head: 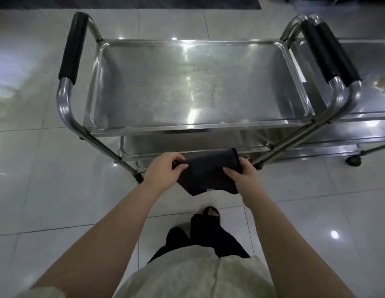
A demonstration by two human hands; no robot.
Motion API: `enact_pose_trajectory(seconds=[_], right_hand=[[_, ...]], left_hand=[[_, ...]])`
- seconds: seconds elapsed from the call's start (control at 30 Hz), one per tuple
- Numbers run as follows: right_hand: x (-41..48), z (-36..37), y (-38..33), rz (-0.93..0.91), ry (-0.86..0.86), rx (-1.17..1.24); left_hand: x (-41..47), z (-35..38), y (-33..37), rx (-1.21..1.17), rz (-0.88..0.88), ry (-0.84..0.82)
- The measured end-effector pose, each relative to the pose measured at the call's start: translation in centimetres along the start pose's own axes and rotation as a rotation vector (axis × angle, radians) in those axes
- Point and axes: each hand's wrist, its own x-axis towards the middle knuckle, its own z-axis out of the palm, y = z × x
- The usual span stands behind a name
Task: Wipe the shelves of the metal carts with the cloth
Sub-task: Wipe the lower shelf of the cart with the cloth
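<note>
A steel cart stands in front of me, its shiny top shelf (195,87) bare, with a lower shelf (187,145) partly visible beneath it. Black foam grips cover the handles at the left (72,48) and right (320,52). I hold a dark folded cloth (206,175) in the air just in front of the cart's near edge. My left hand (163,168) pinches the cloth's left corner. My right hand (243,175) grips its right side.
A second steel cart (363,100) stands close against the first on the right, a caster (353,161) showing on the floor. The floor is glossy white tile (36,168). A dark mat (131,2) lies at the far side. My feet (210,224) are below the cloth.
</note>
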Motion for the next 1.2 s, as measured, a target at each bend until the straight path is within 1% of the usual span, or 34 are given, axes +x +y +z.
enact_pose_trajectory(seconds=[0.07,0.2,0.3,0.4,0.47,0.53,0.6,0.7,0.73,0.77,0.83,0.87,0.9,0.97,1.0,1.1,1.2], right_hand=[[0.1,-0.8,1.6,0.024,0.008,-0.005],[1.8,-2.3,5.9,0.075,0.057,-0.030],[4.1,-3.7,9.6,0.127,0.089,-0.061],[7.9,-5.1,13.5,0.134,0.101,-0.123],[11.5,-5.9,15.7,0.122,0.077,-0.220],[15.4,-6.8,17.5,0.092,0.014,-0.393],[20.2,-7.5,18.4,0.059,-0.018,-0.578],[28.2,-8.1,17.5,-0.064,0.024,-0.825],[31.0,-8.0,16.8,-0.118,0.071,-0.913],[33.6,-7.8,16.2,-0.175,0.138,-1.004],[37.8,-6.8,16.2,-0.257,0.248,-1.137],[39.4,-6.1,16.8,-0.286,0.243,-1.158],[40.6,-5.2,17.8,-0.306,0.199,-1.169],[42.3,-3.4,20.7,-0.296,0.091,-1.175],[42.8,-2.7,22.1,-0.274,0.067,-1.171],[43.6,-1.5,24.7,-0.261,0.106,-1.222],[44.5,-1.3,25.1,-0.272,0.116,-1.272]], left_hand=[[-0.2,1.8,0.2,-0.016,-0.042,-0.030],[0.6,6.5,0.3,-0.088,-0.161,-0.037],[1.9,11.7,-0.1,-0.134,-0.294,-0.076],[4.3,17.9,-1.8,-0.140,-0.360,-0.121],[6.7,21.9,-2.9,-0.153,-0.402,-0.154],[9.3,25.5,-4.0,-0.212,-0.457,-0.185],[12.6,28.3,-5.0,-0.254,-0.463,-0.231],[18.6,31.5,-5.6,-0.299,-0.390,-0.253],[20.7,32.2,-5.6,-0.230,-0.324,-0.236],[22.8,32.6,-5.4,-0.103,-0.227,-0.183],[26.4,33.0,-5.8,0.165,-0.001,0.005],[28.0,33.0,-6.6,0.265,0.088,0.082],[29.5,33.0,-7.7,0.337,0.141,0.121],[32.1,32.9,-10.6,0.471,0.174,0.144],[33.1,32.8,-12.0,0.532,0.178,0.146],[35.6,32.3,-14.7,0.665,0.193,0.142],[37.3,31.8,-15.8,0.713,0.189,0.147]])
